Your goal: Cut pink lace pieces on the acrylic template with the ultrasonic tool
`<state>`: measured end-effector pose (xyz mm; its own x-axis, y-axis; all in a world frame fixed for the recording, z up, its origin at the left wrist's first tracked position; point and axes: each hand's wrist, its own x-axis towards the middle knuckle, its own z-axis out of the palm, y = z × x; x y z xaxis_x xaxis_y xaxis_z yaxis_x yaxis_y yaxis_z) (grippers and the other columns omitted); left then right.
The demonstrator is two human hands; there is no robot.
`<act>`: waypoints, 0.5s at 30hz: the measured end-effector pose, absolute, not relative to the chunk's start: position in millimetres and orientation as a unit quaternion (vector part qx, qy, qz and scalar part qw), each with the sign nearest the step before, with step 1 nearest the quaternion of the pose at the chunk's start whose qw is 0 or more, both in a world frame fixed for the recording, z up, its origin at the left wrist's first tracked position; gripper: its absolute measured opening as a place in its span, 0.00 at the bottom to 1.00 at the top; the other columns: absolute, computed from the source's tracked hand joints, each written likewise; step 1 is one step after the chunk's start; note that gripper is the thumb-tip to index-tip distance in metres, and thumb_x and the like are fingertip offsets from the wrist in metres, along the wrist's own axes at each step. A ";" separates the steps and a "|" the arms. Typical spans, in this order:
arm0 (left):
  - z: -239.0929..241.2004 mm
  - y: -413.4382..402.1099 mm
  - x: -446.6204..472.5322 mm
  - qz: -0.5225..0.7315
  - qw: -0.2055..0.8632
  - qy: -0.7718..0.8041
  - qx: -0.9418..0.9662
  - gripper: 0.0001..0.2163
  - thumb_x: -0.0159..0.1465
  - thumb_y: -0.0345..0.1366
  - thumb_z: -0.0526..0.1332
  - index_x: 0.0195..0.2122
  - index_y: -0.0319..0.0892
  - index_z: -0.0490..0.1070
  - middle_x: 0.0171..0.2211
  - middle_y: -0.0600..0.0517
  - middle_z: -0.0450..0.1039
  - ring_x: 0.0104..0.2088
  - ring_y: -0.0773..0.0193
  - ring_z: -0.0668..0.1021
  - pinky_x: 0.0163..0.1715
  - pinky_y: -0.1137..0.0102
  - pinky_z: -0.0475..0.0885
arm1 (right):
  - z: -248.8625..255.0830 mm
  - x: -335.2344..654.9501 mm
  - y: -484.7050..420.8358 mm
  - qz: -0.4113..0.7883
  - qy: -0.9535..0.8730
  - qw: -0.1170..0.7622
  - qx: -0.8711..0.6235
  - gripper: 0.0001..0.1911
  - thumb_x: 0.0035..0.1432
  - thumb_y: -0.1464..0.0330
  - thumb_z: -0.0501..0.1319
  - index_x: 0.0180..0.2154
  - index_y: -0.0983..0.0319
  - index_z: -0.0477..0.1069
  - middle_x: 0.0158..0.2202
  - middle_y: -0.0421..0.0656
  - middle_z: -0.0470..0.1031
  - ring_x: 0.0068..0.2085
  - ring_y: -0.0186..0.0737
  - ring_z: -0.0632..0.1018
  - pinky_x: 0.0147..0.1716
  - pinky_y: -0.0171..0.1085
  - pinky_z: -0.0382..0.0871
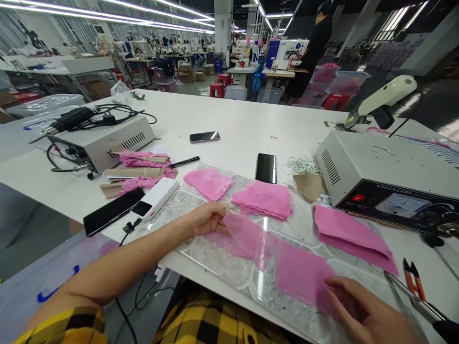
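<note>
My left hand [211, 219] pinches the edge of a thin, see-through pink fabric piece [247, 234] between thumb and fingers. More sheer pink cloth lies partly under that hand, blurred. To the right, my right hand [369, 308] has its fingertips closed on the right edge of a flat pink fabric piece [301, 272]. Both pieces are over a clear plastic-covered board [233, 270]. Beyond them lie a pink lace piece [208, 182] and a stack of scalloped pink lace [265, 198]. Folded pink fabric [353, 236] rests at the right.
A grey box with a dial [390, 177] stands at right, near orange-handled snips [414, 279] and a metal-shafted tool [426, 308]. Phones [266, 168], a white power bank [155, 198], tied pink bundles [143, 172] and another machine box [107, 143] surround the board. A person [315, 45] stands beyond.
</note>
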<state>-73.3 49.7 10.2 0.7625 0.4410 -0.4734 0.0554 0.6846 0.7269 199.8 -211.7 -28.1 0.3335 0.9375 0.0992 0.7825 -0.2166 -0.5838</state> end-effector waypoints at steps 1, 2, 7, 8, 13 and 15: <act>8.2 49.9 -74.8 0.112 0.860 0.324 0.378 0.05 0.48 0.29 0.62 0.22 0.37 0.65 0.24 0.50 0.76 0.28 0.64 0.79 0.35 0.69 0.77 | -22.4 190.5 -204.6 0.135 -0.577 0.286 -0.753 0.14 0.54 0.52 0.61 0.35 0.54 0.76 0.28 0.40 0.78 0.22 0.36 0.76 0.21 0.32 0.72; 6.7 49.9 -75.4 0.112 0.863 0.321 0.375 0.05 0.48 0.29 0.63 0.23 0.37 0.65 0.24 0.50 0.76 0.28 0.63 0.79 0.35 0.69 0.77 | -17.4 179.7 -196.4 0.140 -0.598 0.283 -0.737 0.12 0.57 0.55 0.61 0.36 0.54 0.75 0.30 0.41 0.78 0.23 0.35 0.76 0.22 0.31 0.71; 3.7 49.4 -71.6 0.112 0.870 0.307 0.371 0.05 0.48 0.29 0.63 0.23 0.37 0.65 0.23 0.50 0.74 0.27 0.63 0.79 0.33 0.68 0.78 | -13.5 126.4 -154.3 0.102 -0.692 0.263 -0.665 0.06 0.61 0.64 0.58 0.38 0.57 0.72 0.34 0.41 0.77 0.29 0.33 0.77 0.27 0.30 0.72; 3.2 49.6 -70.5 0.114 0.870 0.306 0.370 0.05 0.48 0.29 0.62 0.23 0.37 0.65 0.23 0.50 0.74 0.27 0.63 0.79 0.33 0.68 0.78 | -16.1 120.4 -148.4 0.085 -0.705 0.252 -0.657 0.06 0.61 0.65 0.57 0.37 0.57 0.72 0.33 0.41 0.77 0.28 0.33 0.77 0.26 0.31 0.71; 1.1 54.6 -69.9 0.124 0.863 0.302 0.386 0.05 0.47 0.30 0.61 0.22 0.38 0.63 0.24 0.48 0.75 0.28 0.63 0.80 0.36 0.66 0.79 | -18.8 115.7 -131.1 0.019 -0.733 0.241 -0.636 0.09 0.62 0.69 0.53 0.30 0.58 0.68 0.25 0.37 0.71 0.21 0.31 0.72 0.19 0.30 0.64; 1.3 58.2 -74.9 0.129 0.852 0.306 0.404 0.06 0.47 0.31 0.60 0.23 0.38 0.63 0.25 0.47 0.75 0.28 0.62 0.80 0.37 0.65 0.79 | -12.4 116.5 -126.3 0.016 -0.740 0.249 -0.625 0.08 0.63 0.69 0.53 0.30 0.58 0.67 0.24 0.36 0.70 0.20 0.30 0.70 0.19 0.29 0.64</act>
